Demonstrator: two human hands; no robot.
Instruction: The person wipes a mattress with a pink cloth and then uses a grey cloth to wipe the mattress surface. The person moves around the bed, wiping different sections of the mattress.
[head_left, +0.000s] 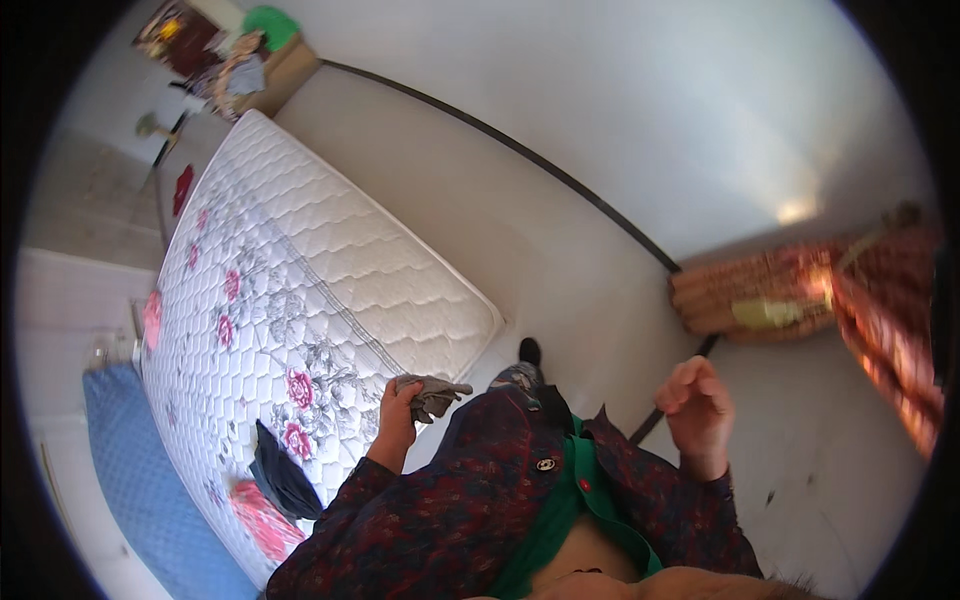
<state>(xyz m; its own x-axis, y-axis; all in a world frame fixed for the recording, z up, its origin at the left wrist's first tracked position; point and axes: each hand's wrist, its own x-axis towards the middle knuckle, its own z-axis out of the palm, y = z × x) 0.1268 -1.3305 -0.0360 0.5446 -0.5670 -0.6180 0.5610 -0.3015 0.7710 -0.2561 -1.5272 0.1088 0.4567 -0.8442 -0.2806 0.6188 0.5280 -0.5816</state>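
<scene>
My left hand (396, 420) is closed on a crumpled grey-brown cloth (434, 396), whose loose end sticks out to the right past my fingers. It is held in front of my body, by the near right side of a mattress (420, 290) with a flower print. My right hand (696, 410) is raised on the other side, its fingers loosely curled, and nothing shows in them. On the mattress, left of my left arm, lie a dark cloth (283, 475) and a pink-red striped bundle (264, 520).
A blue quilted cover (150, 480) lies beyond the mattress on the left. Reddish patterned curtains (755, 295) hang at the right. A plain wall (640, 110) with a dark skirting strip bounds the floor ahead. Boxes and piled clothes (240, 75) stand in the far left corner.
</scene>
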